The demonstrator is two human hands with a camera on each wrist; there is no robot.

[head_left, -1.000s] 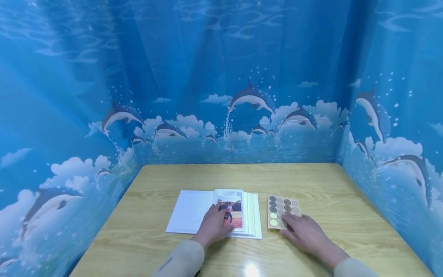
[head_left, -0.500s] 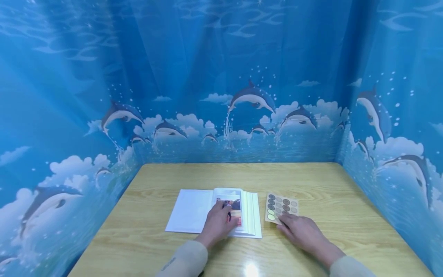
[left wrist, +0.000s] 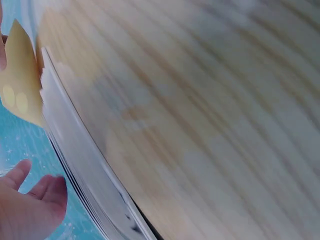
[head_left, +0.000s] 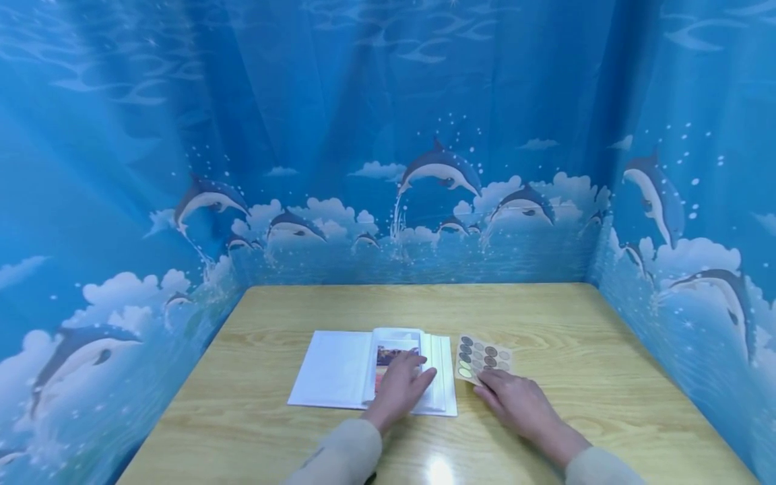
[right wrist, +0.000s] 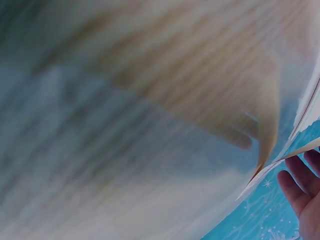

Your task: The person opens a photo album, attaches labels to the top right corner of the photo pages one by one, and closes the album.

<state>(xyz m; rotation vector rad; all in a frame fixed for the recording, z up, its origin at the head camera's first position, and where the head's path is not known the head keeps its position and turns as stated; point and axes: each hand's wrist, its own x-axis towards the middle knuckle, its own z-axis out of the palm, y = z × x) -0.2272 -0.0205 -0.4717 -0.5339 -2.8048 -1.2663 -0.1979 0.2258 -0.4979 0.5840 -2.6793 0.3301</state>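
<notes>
An album with white pages lies spread on the table, a photo showing on its raised page. Over that photo and the page's right part is my left hand, fingers extended; in the left wrist view this hand is beside the album's page edges. To the album's right, my right hand pinches the near edge of a sticker sheet with rows of round dark, pale and yellow stickers. The right wrist view has the hand under the sheet's edge.
The wooden table stands between blue curtains printed with dolphins and clouds, at its back and both sides. A bright light reflection shows near the table's front edge.
My right hand has lifted the near edge of the sticker sheet and moved it left, toward the album. My left hand has shifted right across the photo, uncovering its left part.
</notes>
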